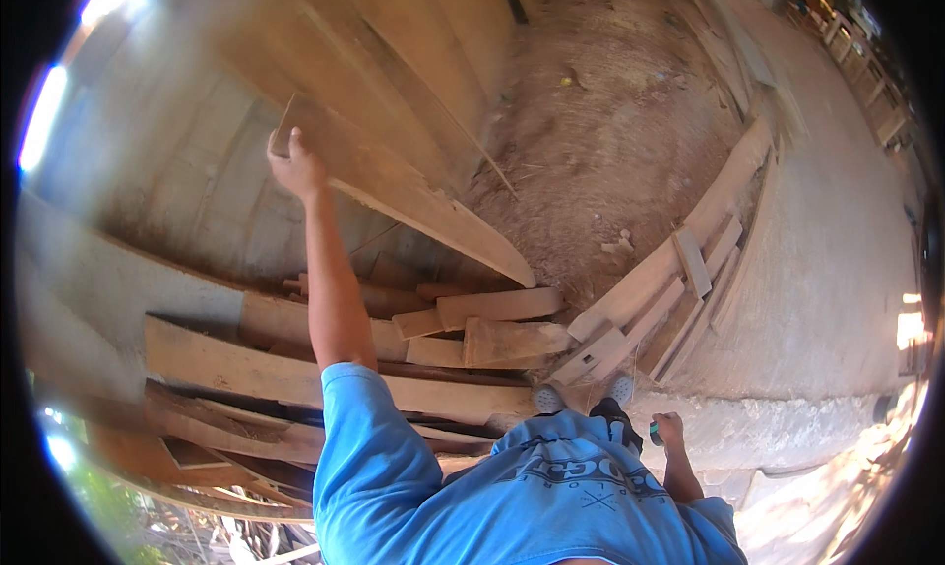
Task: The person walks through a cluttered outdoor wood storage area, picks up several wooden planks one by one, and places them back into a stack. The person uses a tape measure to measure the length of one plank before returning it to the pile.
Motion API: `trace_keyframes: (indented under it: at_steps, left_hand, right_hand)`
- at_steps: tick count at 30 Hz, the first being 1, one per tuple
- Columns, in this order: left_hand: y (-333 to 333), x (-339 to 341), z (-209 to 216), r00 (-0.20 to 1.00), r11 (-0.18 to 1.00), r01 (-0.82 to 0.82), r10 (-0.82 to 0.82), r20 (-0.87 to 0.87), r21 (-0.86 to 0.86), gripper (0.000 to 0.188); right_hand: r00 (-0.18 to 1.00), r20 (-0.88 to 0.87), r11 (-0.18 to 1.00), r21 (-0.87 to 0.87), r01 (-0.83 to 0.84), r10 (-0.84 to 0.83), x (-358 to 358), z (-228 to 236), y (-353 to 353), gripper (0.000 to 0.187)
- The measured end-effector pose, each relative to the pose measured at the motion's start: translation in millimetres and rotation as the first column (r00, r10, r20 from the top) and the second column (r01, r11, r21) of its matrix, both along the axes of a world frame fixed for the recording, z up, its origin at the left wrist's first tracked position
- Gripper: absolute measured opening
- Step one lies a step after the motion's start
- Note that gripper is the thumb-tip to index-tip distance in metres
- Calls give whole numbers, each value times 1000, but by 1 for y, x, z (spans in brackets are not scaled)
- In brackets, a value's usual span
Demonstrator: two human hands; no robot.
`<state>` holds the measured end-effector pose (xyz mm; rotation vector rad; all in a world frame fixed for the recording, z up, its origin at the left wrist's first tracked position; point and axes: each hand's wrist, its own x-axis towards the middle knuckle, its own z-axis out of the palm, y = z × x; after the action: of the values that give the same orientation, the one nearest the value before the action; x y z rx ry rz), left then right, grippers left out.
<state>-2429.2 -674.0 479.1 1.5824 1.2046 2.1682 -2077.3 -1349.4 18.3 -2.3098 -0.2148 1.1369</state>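
Note:
My left hand (298,166) reaches far out to the upper left with its fingers closed around the end of a wooden board (413,206). The board leans upright, its other end down on the dirt ground. Low at my right side, my right hand (670,427) is closed around a small green and dark object (656,433); the fingers cover most of it, so its kind does not show.
Large planks (423,43) lean against a grey block wall (187,152). Stacked boards (236,363) lie to my left, short offcuts (502,309) ahead of my feet. More timber (630,319) borders the brown dirt (610,142); a concrete strip (817,250) runs along the right.

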Motion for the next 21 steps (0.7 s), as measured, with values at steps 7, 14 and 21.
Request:
trace_keyframes:
  at_steps: [7, 14, 21]
  left_hand:
    - [-18, -50, 5, 985, 997, -79, 79, 154, -5, 44]
    - [-11, -117, -16, 958, 975, -215, 223, 179, -64, 39]
    - [13, -241, -40, 905, 880, -426, 408, -121, -210, 22]
  right_hand:
    - [981, 81, 981, -88, -170, 177, -9, 6, 11, 35]
    - [988, -26, 983, -107, -152, 150, -28, 8, 3, 31]
    - [969, -42, 966, -73, -247, 244, -54, 28, 56, 28]
